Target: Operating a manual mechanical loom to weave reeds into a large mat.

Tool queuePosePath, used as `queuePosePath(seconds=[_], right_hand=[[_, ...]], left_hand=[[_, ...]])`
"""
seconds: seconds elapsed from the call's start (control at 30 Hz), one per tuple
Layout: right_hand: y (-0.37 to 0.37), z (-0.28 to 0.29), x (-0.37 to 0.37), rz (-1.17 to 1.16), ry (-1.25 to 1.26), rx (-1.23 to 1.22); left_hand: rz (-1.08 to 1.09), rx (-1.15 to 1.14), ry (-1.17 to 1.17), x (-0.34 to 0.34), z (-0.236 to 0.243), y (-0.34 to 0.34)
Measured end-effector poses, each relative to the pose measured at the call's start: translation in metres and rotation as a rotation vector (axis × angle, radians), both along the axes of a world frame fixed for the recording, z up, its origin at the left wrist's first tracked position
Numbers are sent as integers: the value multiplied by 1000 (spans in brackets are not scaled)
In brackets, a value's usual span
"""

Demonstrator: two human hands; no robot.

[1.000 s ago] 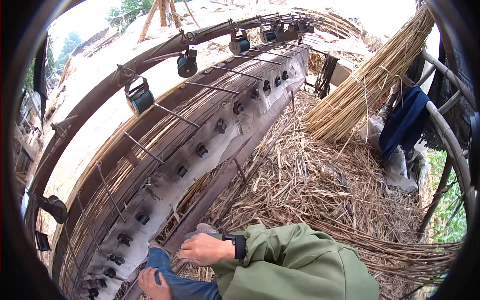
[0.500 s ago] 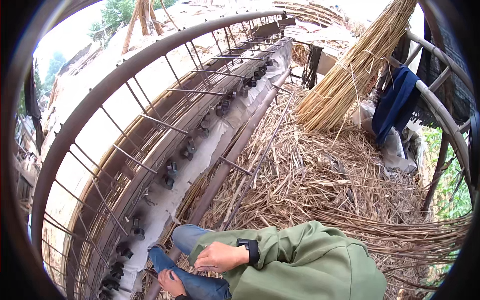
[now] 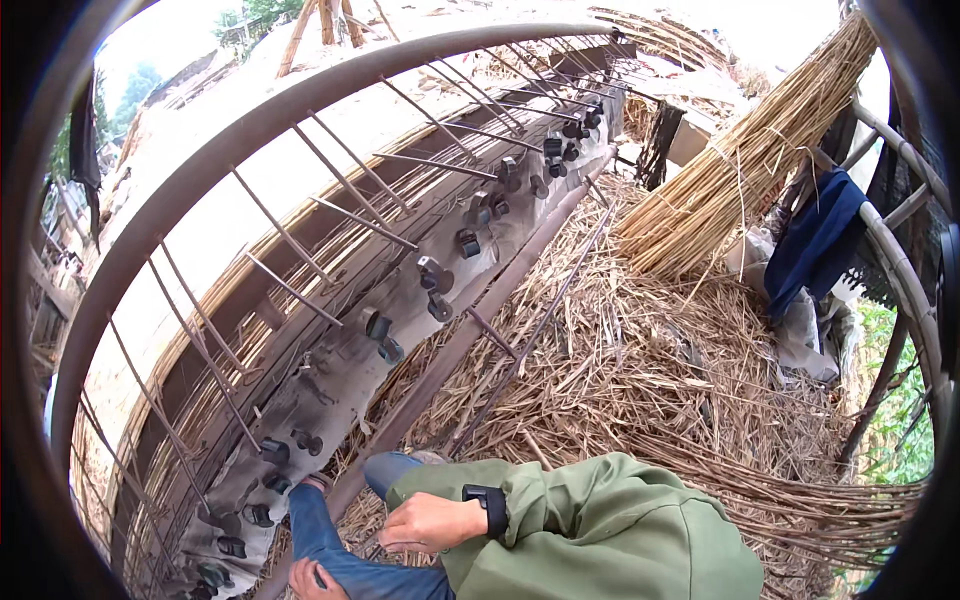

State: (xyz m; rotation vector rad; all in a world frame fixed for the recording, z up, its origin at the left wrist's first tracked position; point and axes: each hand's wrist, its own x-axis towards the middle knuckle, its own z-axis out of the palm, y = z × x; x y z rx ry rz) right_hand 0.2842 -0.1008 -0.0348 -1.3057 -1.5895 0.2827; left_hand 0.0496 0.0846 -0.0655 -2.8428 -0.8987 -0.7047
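Note:
My right hand, with a black watch below a green sleeve, rests above my bent knee. Its fingers curl downward and their inner side is hidden. Low at the left, my left hand lies against the blue trousers on my leg, fingers fairly flat and partly cut off by the picture's edge. Close to my foot runs a pale sheet dotted with several small dark round weights, many in pairs. Neither hand touches them.
A curved brown metal tube with thin rods arches over a long reed mat. Loose straw covers the ground on the right. A tied reed bundle leans beside a dark blue cloth; bundled stalks lie nearer me.
The whole view has shifted, so the metal tube, reed bundle and straw sit further right. Both hands appear slightly further left, the left one lower. Neither visibly takes hold of anything new.

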Motion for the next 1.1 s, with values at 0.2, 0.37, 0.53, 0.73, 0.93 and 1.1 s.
queuePosePath(seconds=[0.2,0.37,0.53,0.73,0.93,1.1], right_hand=[[-2,13,-1,-61,-111,-15],[11,51,15,-101,-202,65],[50,99,30,-147,-152,125],[132,115,36,-113,-5,29],[214,85,59,56,24,-177],[252,71,88,-3,-73,-345]], left_hand=[[117,-170,-120,-19,16,-14],[76,-89,-260,-16,36,-21],[49,-145,-408,-12,45,-25],[200,-318,-742,-64,21,-35],[962,-516,-949,-247,-41,-89],[1504,-191,-1657,-448,-50,-191]])
